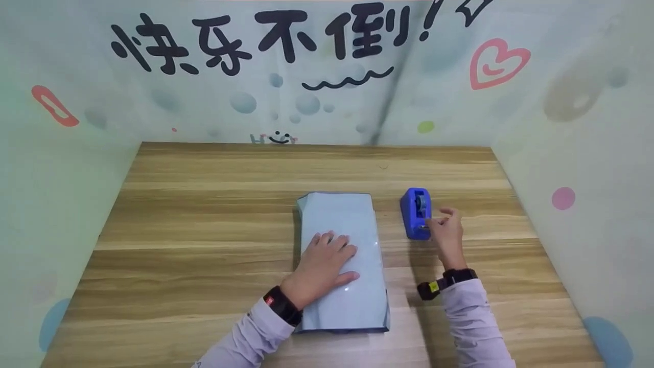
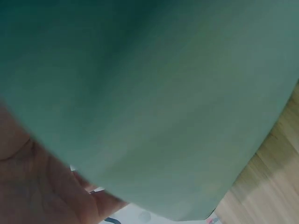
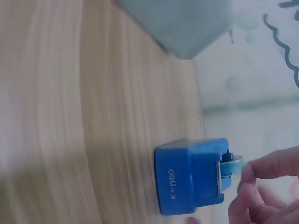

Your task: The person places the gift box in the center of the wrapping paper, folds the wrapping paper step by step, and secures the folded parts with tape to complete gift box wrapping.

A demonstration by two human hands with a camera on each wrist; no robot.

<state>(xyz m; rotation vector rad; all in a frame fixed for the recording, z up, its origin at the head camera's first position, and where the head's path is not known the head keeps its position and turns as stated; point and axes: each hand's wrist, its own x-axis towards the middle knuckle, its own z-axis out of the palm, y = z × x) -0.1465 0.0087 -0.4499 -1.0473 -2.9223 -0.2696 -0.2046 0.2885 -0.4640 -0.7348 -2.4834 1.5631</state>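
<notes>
A pale blue wrapped package (image 1: pixel 340 212) lies lengthwise on the wooden table. My left hand (image 1: pixel 318 268) rests on its top with the fingers spread; in the left wrist view the package's side (image 2: pixel 177 116) covers much of that hand (image 2: pixel 51 191). To the right of the package stands a blue tape dispenser (image 1: pixel 410 217) with a roll of clear tape in it. At the dispenser's near end, my right hand (image 1: pixel 449 235) pinches the tape's free end. The right wrist view shows thumb and finger on the strip of tape (image 3: pixel 232 166) by the cutter.
The wood-grain table (image 1: pixel 194 220) runs back to a printed backdrop (image 1: pixel 204 102) with dark lettering, and side walls rise at left and right. A black wristband (image 1: pixel 460 276) with a small camera (image 1: pixel 425 291) sits on the right wrist.
</notes>
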